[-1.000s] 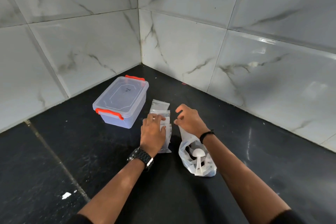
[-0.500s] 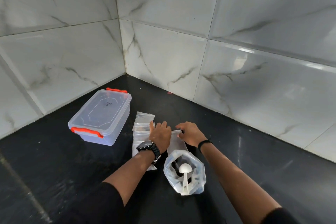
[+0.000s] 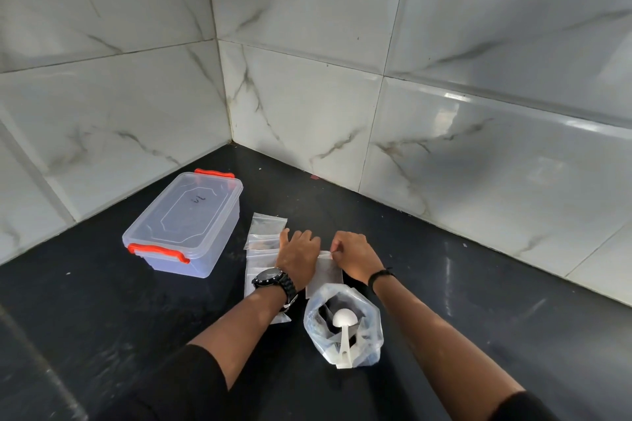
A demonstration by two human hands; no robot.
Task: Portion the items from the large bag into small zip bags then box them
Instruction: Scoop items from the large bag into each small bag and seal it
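A small clear zip bag (image 3: 325, 273) lies flat on the black counter between my hands. My right hand (image 3: 355, 257) pinches its top right corner. My left hand (image 3: 298, 252) lies on the bag's left edge with the fingers spread; its fingertips hide the grip. Left of it lie several more small zip bags (image 3: 263, 238) in a loose row. In front stands the large open plastic bag (image 3: 343, 328) with dark contents and a white scoop (image 3: 344, 328) inside. The clear box (image 3: 186, 222) with orange latches sits closed at the left.
The black counter (image 3: 478, 335) runs into a corner of white marble-look wall tiles (image 3: 301, 120). Bare dark surface extends to the right of the large bag and in front of the box.
Both hands shifted from the row of small bags to one bag pulled out to the right. The right hand now pinches its top corner. The camera view dropped and moved left.
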